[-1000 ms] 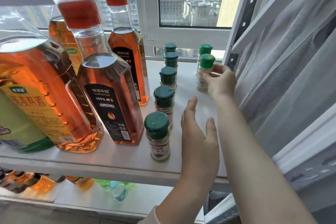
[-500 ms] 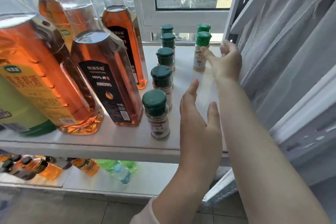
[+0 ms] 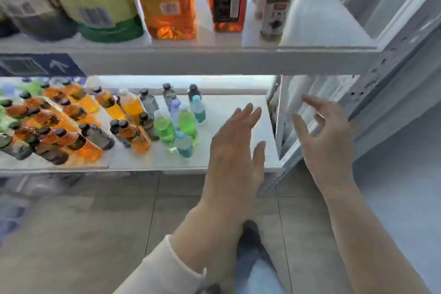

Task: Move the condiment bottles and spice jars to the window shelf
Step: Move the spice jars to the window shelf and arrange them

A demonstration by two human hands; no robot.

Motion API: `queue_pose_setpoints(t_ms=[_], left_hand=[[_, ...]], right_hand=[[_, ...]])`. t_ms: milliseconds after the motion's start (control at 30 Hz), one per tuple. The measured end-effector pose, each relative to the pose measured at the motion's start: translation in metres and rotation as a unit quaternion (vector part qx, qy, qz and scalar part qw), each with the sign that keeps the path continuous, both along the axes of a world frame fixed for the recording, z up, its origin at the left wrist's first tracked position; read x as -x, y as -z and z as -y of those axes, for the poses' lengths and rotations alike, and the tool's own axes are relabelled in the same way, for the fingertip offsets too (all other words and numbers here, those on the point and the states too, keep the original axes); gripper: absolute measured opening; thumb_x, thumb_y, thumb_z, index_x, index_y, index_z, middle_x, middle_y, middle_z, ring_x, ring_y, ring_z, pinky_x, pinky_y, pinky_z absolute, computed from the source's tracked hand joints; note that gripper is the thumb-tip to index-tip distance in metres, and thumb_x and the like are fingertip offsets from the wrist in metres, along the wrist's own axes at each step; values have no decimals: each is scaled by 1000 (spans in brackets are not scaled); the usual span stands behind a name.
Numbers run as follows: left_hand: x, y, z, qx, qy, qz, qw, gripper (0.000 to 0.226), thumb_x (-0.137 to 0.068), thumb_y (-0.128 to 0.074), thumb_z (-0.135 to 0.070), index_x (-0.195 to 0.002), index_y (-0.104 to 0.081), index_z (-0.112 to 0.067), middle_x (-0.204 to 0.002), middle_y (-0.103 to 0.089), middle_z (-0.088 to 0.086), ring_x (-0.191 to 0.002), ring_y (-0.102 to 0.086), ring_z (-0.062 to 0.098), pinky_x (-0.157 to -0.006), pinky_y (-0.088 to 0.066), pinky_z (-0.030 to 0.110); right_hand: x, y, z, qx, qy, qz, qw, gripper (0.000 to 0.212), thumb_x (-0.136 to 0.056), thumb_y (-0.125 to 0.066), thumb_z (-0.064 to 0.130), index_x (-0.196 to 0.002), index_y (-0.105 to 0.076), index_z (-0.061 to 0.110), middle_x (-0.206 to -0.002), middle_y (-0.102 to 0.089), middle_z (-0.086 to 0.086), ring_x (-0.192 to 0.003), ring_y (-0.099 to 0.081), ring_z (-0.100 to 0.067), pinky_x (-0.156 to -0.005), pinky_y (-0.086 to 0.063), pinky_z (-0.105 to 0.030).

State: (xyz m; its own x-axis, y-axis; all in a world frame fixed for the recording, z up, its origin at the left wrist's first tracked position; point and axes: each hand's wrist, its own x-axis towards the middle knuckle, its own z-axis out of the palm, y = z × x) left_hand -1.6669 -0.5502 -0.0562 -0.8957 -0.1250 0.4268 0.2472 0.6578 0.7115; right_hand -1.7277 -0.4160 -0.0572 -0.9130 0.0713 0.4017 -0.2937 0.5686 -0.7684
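The view has dropped below the window shelf; only the bottoms of its load show. An amber oil bottle, a dark-labelled amber bottle, a green-based bottle and one spice jar stand along its front edge. My left hand hangs in front of the lower shelf, fingers straight, holding nothing. My right hand is beside the shelf's right post, fingers spread and loosely bent, empty too.
The lower shelf carries several small drink bottles: orange ones lying at the left, green and blue ones upright in the middle. A perforated metal upright rises at the right. Grey floor tiles and my foot are below.
The camera tilted sharply down from the top shelf to the lower shelf and floor. My right hand let go of the green-capped spice jar and both hands dropped away from the upper shelf.
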Motion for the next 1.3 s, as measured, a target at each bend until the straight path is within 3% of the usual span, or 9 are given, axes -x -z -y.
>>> queue_pose_setpoints(t_ms=[67, 167, 400, 600, 700, 867, 1067, 1167, 1300], left_hand=[[-29, 35, 21, 90, 23, 72, 993, 42, -87, -57, -16, -128, -50, -8, -139, -46, 10, -133, -38, 28, -110, -29, 42], [-72, 84, 46, 182, 39, 153, 971, 44, -81, -68, -15, -122, -56, -5, -136, -50, 15, -130, -41, 35, -106, -33, 52], [-165, 212, 78, 176, -36, 288, 941, 44, -71, -77, -7, -112, -63, -3, -122, -61, 15, -120, -51, 38, -100, -33, 55], [-211, 361, 88, 143, -39, 447, 882, 43, -93, -50, -26, -135, -43, -16, -144, -39, -2, -140, -25, 15, -114, -10, 30], [-218, 452, 92, 138, -24, 494, 858, 44, -95, -46, -30, -137, -38, -20, -145, -37, -5, -139, -26, 12, -113, -15, 29], [-206, 623, 99, 178, 45, 526, 830, 44, -93, -46, -29, -136, -38, -22, -141, -44, -3, -128, -40, 15, -106, -24, 27], [-171, 798, 117, 264, 87, 504, 818, 50, -93, -44, -34, -140, -30, -21, -141, -40, 3, -127, -39, 21, -100, -25, 29], [-146, 865, 124, 261, 63, 480, 835, 52, -90, -52, -32, -137, -35, -17, -137, -44, 7, -122, -44, 27, -96, -30, 33], [-132, 919, 131, 208, 73, 406, 887, 50, -79, -68, -20, -125, -52, -8, -121, -55, 13, -108, -53, 33, -89, -38, 36]], right_hand=[[-41, 39, 8, -41, -13, 63, 997, 32, -86, -65, 13, -117, -59, 11, -113, -54, 5, -104, -48, -5, -94, -34, -14], [-93, 89, 17, -53, -46, 155, 985, 33, -82, -69, 9, -114, -61, 9, -113, -60, -3, -107, -54, -14, -94, -34, -14], [-170, 225, 25, -105, -100, 367, 919, 34, -80, -73, 17, -112, -62, 12, -115, -60, -1, -108, -56, -15, -84, -30, -8], [-191, 376, 20, -107, -83, 501, 855, 39, -82, -70, 24, -117, -59, 11, -117, -58, -2, -111, -51, -15, -80, -27, -9], [-195, 456, 15, -126, -49, 552, 823, 42, -83, -69, 28, -119, -57, 11, -119, -59, -4, -113, -52, -17, -84, -31, -15], [-182, 618, 12, -175, -82, 569, 799, 45, -82, -70, 18, -123, -55, 5, -124, -56, -13, -116, -51, -25, -95, -36, -26], [-134, 787, 34, -125, -25, 570, 812, 51, -76, -76, 30, -117, -59, 6, -117, -63, -11, -107, -59, -26, -88, -42, -29], [-109, 855, 49, -98, 5, 580, 809, 54, -77, -73, 36, -120, -57, 6, -119, -63, -10, -109, -58, -23, -86, -41, -25], [-90, 914, 63, -88, 62, 567, 817, 56, -78, -69, 45, -118, -58, 7, -119, -63, -9, -111, -58, -25, -86, -43, -28]])
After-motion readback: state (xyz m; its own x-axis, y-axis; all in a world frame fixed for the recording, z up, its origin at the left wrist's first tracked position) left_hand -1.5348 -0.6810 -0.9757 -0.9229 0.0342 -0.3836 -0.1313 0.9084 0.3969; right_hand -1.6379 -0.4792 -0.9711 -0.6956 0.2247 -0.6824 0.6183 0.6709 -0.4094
